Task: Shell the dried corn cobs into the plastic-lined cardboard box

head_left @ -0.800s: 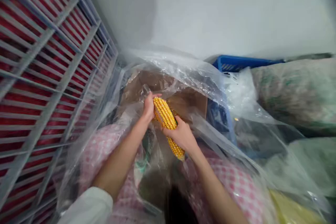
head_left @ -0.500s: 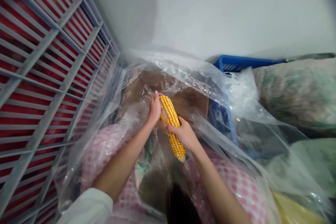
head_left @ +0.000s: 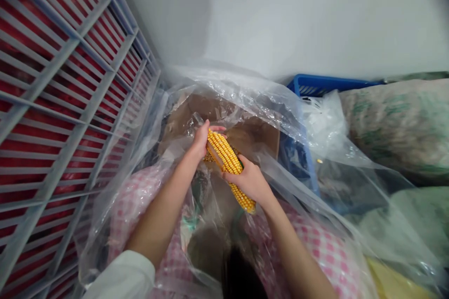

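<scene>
A yellow corn cob (head_left: 228, 158) lies slanted between my two hands, its far end tipped to the left. A strip without kernels runs along its left side. My left hand (head_left: 202, 139) holds the far end, thumb up and fingers reaching behind it. Around the cob's middle and lower part my right hand (head_left: 248, 178) is wrapped; a bit of something dark green shows by its fingers, too small to name. Loose corn kernels (head_left: 209, 156) are partly visible below the cob. Beneath is a cardboard box (head_left: 264, 136) with a clear plastic sheet (head_left: 242, 86) draped around it.
At left stands a grey slatted crate (head_left: 79, 42) with red contents. A blue crate (head_left: 310, 161) is right of the box, with a stuffed sack (head_left: 403, 121) beyond. Pink checked cloth (head_left: 326, 247) covers my legs under the plastic. A white wall (head_left: 280, 18) rises behind.
The cob's far end has swung left and its near end slightly right. My left hand has shifted left, its fingers now stretching past the cob's tip. More loose kernels show below.
</scene>
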Available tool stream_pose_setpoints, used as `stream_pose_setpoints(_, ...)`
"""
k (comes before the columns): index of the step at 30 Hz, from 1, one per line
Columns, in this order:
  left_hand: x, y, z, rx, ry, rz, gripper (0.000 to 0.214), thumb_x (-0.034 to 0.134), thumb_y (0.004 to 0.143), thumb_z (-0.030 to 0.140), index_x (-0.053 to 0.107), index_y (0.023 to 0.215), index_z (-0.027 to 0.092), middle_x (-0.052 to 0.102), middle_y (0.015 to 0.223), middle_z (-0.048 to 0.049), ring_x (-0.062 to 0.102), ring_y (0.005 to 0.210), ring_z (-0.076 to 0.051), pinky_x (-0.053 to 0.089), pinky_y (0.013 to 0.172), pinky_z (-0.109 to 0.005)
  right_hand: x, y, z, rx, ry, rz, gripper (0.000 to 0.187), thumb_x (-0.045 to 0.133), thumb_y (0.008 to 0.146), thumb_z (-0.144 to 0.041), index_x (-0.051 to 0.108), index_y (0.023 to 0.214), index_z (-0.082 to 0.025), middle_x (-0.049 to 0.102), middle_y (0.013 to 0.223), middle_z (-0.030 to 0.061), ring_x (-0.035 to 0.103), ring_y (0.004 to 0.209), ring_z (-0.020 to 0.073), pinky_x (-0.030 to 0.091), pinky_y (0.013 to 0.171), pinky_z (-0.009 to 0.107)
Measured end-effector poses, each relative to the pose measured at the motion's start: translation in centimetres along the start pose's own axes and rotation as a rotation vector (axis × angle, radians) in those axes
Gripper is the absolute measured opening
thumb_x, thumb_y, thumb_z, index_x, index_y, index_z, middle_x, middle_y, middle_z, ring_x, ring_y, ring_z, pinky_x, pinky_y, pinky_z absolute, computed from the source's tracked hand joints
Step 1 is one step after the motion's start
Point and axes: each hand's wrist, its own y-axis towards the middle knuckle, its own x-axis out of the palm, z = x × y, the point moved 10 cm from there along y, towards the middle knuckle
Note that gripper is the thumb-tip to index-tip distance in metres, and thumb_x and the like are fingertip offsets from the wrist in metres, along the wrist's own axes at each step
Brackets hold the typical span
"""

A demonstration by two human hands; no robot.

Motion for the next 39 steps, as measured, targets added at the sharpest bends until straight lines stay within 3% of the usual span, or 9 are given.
stream_pose_setpoints(7,-1.2,-1.0,2.1,0.400,0.069,0.238,0.049,0.031,0.083,0.052,0.065,0.084,0.016,0.061,0.058,-0.0024,0.054,0.054,-0.013,0.040,0.054,-0.024,1.6,0.6,0.7,0.029,0.304,-0.064,0.041,0.061,0.061,-0.045,0.054,0.090,-0.017,0.060,0.075,0.0003,0.051,0.060,0.0124,0.038,0.053,0.022)
stream_pose_setpoints(9,-0.7,-1.5,3.1,0.458,0.027,0.181,0.048,0.035,0.080,0.056,0.063,0.094,0.019,0.064,0.071,-0.0027,0.058,0.065,-0.014,0.041,0.060,-0.024,1.3,0.9,0.7,0.027,0.364,-0.054,0.040,0.060,0.062,-0.045,0.053,0.090,-0.017,0.059,0.075,-0.0004,0.051,0.060,0.0121,0.038,0.054,0.022)
stream_pose_setpoints(12,0.8,-0.9,2.6,0.255,-0.034,-0.075,0.064,0.022,0.079,0.063,0.060,0.102,0.017,0.066,0.083,-0.0078,0.060,0.075,-0.019,0.043,0.065,-0.029,0.3,1.1,0.5,0.002,0.293,-0.004,0.040,0.062,0.060,-0.047,0.052,0.085,-0.018,0.058,0.074,-0.0012,0.050,0.061,0.0120,0.038,0.055,0.023)
stream_pose_setpoints(16,-3.3,-0.5,3.7,0.246,0.120,0.231,0.054,0.027,0.082,0.055,0.063,0.086,0.015,0.065,0.087,-0.0091,0.059,0.080,-0.018,0.042,0.067,-0.027,0.0,0.9,0.1,-0.030,0.151,-0.003,0.040,0.062,0.059,-0.050,0.052,0.082,-0.018,0.058,0.071,-0.0020,0.049,0.059,0.0116,0.036,0.054,0.022)
stream_pose_setpoints(21,-0.4,0.5,1.9,0.163,0.004,-0.013,0.059,0.021,0.083,0.056,0.062,0.084,0.014,0.066,0.087,-0.0120,0.061,0.080,-0.021,0.044,0.070,-0.032,-0.2,0.5,-0.4,-0.065,0.015,0.035,0.038,0.059,0.059,-0.051,0.051,0.078,-0.019,0.056,0.067,-0.0032,0.047,0.056,0.0110,0.033,0.052,0.022)
stream_pose_setpoints(25,-4.0,-0.8,4.6,0.476,0.131,0.386,0.044,0.035,0.081,0.054,0.061,0.077,0.018,0.066,0.090,-0.0069,0.057,0.093,-0.018,0.042,0.074,-0.024,-0.4,0.5,-0.2,-0.027,-0.142,0.084,0.037,0.056,0.062,-0.052,0.049,0.079,-0.020,0.056,0.065,-0.0027,0.048,0.055,0.0118,0.030,0.051,0.021)
stream_pose_setpoints(31,-1.1,0.2,-0.8,-0.041,-0.164,0.111,0.064,0.019,0.081,0.060,0.062,0.087,0.013,0.065,0.069,-0.0106,0.062,0.068,-0.021,0.047,0.057,-0.030,0.3,0.2,-0.5,0.009,-0.489,0.213,0.033,0.051,0.070,-0.046,0.046,0.092,-0.021,0.062,0.071,0.0035,0.055,0.058,0.0166,0.025,0.050,0.024)
stream_pose_setpoints(35,-1.8,-0.3,-1.0,0.061,-0.241,0.257,0.062,0.012,0.085,0.050,0.062,0.090,0.013,0.062,0.058,-0.0070,0.062,0.062,-0.020,0.047,0.054,-0.029,1.6,0.3,-0.7,-0.017,-0.489,0.189,0.033,0.050,0.071,-0.044,0.045,0.093,-0.020,0.063,0.070,0.0044,0.056,0.058,0.0175,0.025,0.050,0.024)
stream_pose_setpoints(39,-2.1,-0.2,-0.5,0.188,-0.204,0.258,0.062,0.012,0.086,0.050,0.062,0.080,0.013,0.057,0.049,-0.0041,0.058,0.052,-0.017,0.046,0.052,-0.027,1.7,0.6,-0.3,-0.023,-0.431,0.167,0.034,0.051,0.070,-0.046,0.045,0.090,-0.020,0.061,0.068,0.0036,0.055,0.058,0.0167,0.026,0.051,0.023)
